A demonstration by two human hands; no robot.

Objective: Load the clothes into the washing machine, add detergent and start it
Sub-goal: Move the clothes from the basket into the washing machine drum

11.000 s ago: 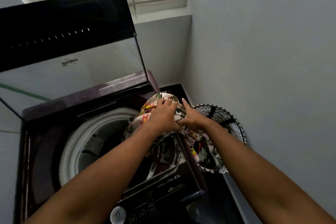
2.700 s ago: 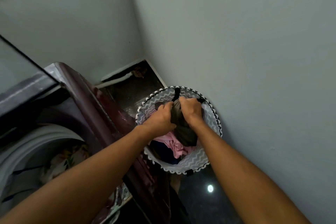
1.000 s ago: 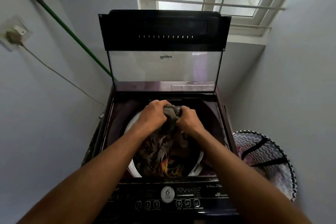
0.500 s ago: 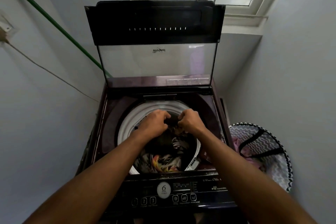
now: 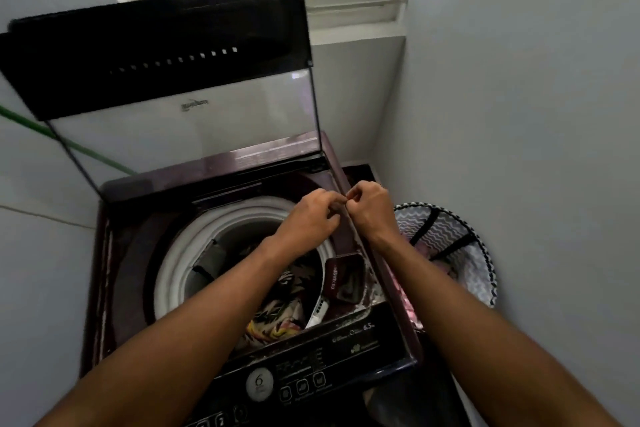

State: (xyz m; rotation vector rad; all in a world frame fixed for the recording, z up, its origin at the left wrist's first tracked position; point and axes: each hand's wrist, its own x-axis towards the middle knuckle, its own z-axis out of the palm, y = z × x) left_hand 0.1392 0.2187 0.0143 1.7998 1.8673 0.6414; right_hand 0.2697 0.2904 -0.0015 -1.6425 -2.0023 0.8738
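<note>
Two hands — left hand, right hand — curled, grasping nothing, one washing machine, one laundry basket

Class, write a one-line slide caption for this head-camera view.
Both hands, left hand and right hand, hover empty over the open washing machine, patterned clothes in the drum, laundry basket alongside.

We see a maroon washing machine, its white tub rim, floral-print clothes, a grey zigzag laundry basket.
</note>
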